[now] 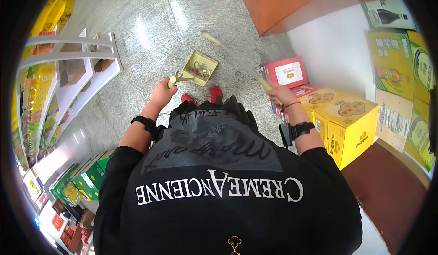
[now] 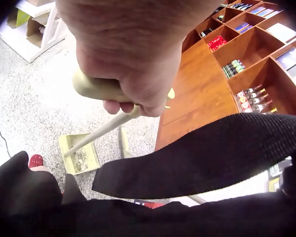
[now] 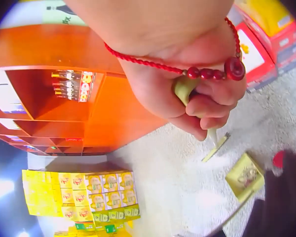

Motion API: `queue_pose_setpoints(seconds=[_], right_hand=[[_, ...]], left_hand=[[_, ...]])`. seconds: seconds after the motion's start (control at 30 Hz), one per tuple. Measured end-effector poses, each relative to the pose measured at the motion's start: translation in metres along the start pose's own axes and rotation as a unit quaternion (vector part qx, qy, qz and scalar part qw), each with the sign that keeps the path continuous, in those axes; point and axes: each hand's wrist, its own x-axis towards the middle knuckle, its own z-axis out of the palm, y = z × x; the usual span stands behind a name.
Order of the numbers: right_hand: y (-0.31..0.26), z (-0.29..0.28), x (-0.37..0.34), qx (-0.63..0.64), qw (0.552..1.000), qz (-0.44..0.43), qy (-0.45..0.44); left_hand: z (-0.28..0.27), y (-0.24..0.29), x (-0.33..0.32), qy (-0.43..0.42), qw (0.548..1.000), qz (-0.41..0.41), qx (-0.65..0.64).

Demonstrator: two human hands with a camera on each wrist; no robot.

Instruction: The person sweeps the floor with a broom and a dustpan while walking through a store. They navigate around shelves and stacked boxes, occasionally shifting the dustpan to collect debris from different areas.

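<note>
My left hand [image 1: 162,93] grips the pale yellow handle of a long-handled dustpan [image 1: 207,58], fingers wrapped round its thick top end in the left wrist view. The pan lies on the speckled floor in front of the red shoes [image 1: 216,93], with dark, stringy debris [image 1: 200,69] inside. In my right hand [image 1: 282,95] is a broom [image 1: 263,82], its pale handle slanting forward and left, blurred along its length. The narrow broom head [image 3: 216,148] shows beyond the fingers in the right wrist view, apart from the dustpan and low over the floor.
Yellow cartons [image 1: 344,122] and a red box [image 1: 286,72] stand close by on the right. White shelving [image 1: 86,74] lines the left side. A brown wooden cabinet [image 2: 197,94] with bottles in its compartments stands ahead on the right.
</note>
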Motion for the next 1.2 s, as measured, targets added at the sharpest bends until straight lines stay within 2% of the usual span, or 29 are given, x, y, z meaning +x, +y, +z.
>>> queue_pose_setpoints(seconds=[0.03,0.07,0.13,0.17,0.23,0.27,0.33,0.4,0.47,0.6,0.67,0.73,0.8,0.93,0.97,1.0,1.07,1.1,1.17,1.2], right_hand=[[-0.004,-0.007,0.013,-0.005,0.999,-0.034,0.011],[-0.011,-0.013,0.027,-0.009,0.999,-0.035,0.006],[-0.027,-0.02,0.056,-0.004,0.997,-0.028,0.077],[-0.033,-0.018,0.071,-0.006,0.997,-0.029,0.073],[-0.041,-0.008,0.097,0.043,0.994,-0.026,0.097],[-0.04,-0.003,0.105,0.041,0.994,-0.029,0.096],[-0.038,0.006,0.124,0.016,0.996,0.023,0.085],[-0.023,0.018,0.131,0.033,0.996,-0.007,0.081],[-0.011,0.029,0.13,-0.108,0.993,-0.002,0.036],[-0.021,0.053,0.08,-0.131,0.99,-0.038,0.028],[-0.042,0.054,0.061,-0.1,0.993,0.046,-0.036],[-0.06,0.06,0.05,-0.081,0.994,0.047,-0.048],[-0.081,0.07,0.038,-0.025,0.997,0.076,-0.011],[-0.12,0.086,0.043,-0.025,0.999,0.044,0.016],[-0.129,0.087,0.055,0.011,0.998,0.033,0.044],[-0.141,0.09,0.068,0.007,0.999,0.036,0.04],[-0.168,0.098,0.101,-0.037,0.994,-0.017,0.101],[-0.178,0.102,0.12,-0.042,0.994,-0.014,0.096],[-0.195,0.112,0.162,0.051,0.988,0.0,0.143],[-0.201,0.114,0.186,0.048,0.989,0.002,0.138]], left_hand=[[-0.004,0.001,0.0,0.001,1.0,-0.004,-0.009],[-0.006,0.002,0.0,0.002,1.0,-0.008,-0.017],[-0.008,0.0,0.0,0.018,1.0,-0.007,-0.017],[-0.01,-0.002,0.001,0.014,0.999,-0.018,-0.032],[-0.013,-0.008,0.004,0.012,0.998,-0.031,-0.048],[-0.014,-0.01,0.006,0.007,0.998,-0.04,-0.049],[-0.019,-0.012,0.013,0.006,0.998,-0.046,-0.053],[-0.024,-0.015,0.018,-0.002,0.998,-0.053,-0.044],[-0.03,-0.018,0.025,-0.003,0.997,-0.055,-0.046],[-0.045,-0.019,0.036,-0.007,0.999,-0.04,-0.02],[-0.05,-0.03,0.046,-0.014,1.0,-0.021,-0.004],[-0.064,-0.035,0.054,-0.016,1.0,-0.023,-0.011],[-0.078,-0.046,0.065,-0.029,0.999,-0.017,-0.037],[-0.099,-0.075,0.083,-0.038,0.998,-0.028,-0.039],[-0.105,-0.084,0.085,-0.037,0.998,-0.035,-0.042],[-0.112,-0.092,0.088,-0.034,0.998,-0.032,-0.041],[-0.127,-0.107,0.093,-0.029,0.998,-0.034,-0.039],[-0.135,-0.115,0.092,-0.019,0.997,-0.041,-0.058],[-0.148,-0.136,0.095,-0.013,0.996,-0.06,-0.072],[-0.155,-0.144,0.097,-0.011,0.995,-0.066,-0.073]])
